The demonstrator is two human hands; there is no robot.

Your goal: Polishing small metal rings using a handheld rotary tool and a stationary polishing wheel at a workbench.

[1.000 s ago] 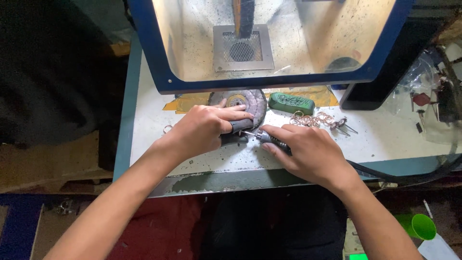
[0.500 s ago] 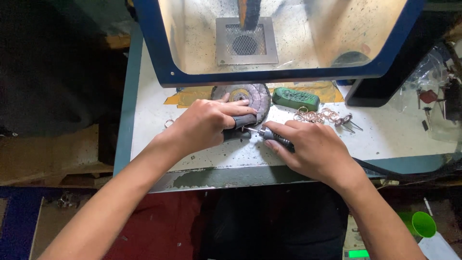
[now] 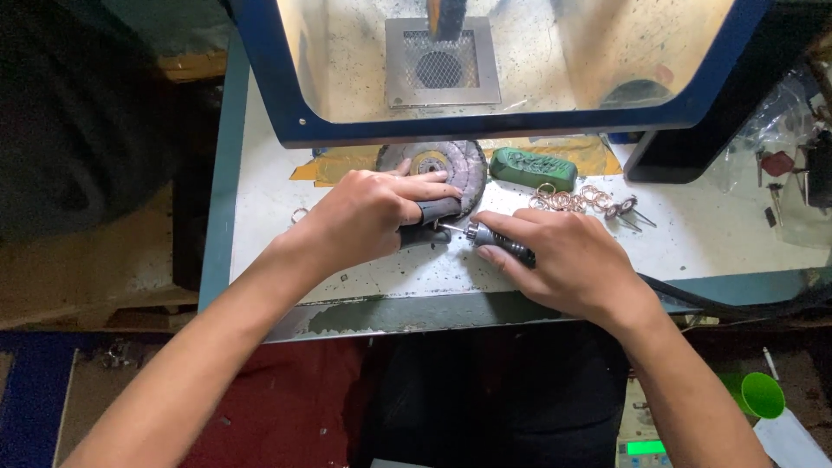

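Left hand (image 3: 368, 217) closed over a dark pad (image 3: 431, 211) as I watch remotely; right hand (image 3: 563, 260) clamped on a rotary handpiece (image 3: 498, 243).
Both work mid-bench (image 3: 260, 225), near its front edge, bare surface leftward; a buffing wheel (image 3: 442, 160), green compound bar (image 3: 533, 167) and rings (image 3: 568, 198) crowd behind.

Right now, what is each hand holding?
Left hand: closed on a dark block.
Right hand: closed on a rotary handpiece.

The left hand (image 3: 368, 217) hides whatever small piece it pinches. The right hand (image 3: 568, 260) covers most of the rotary tool (image 3: 498, 243). Far off, the blue-framed cabinet (image 3: 485, 130) runs past the top edge.
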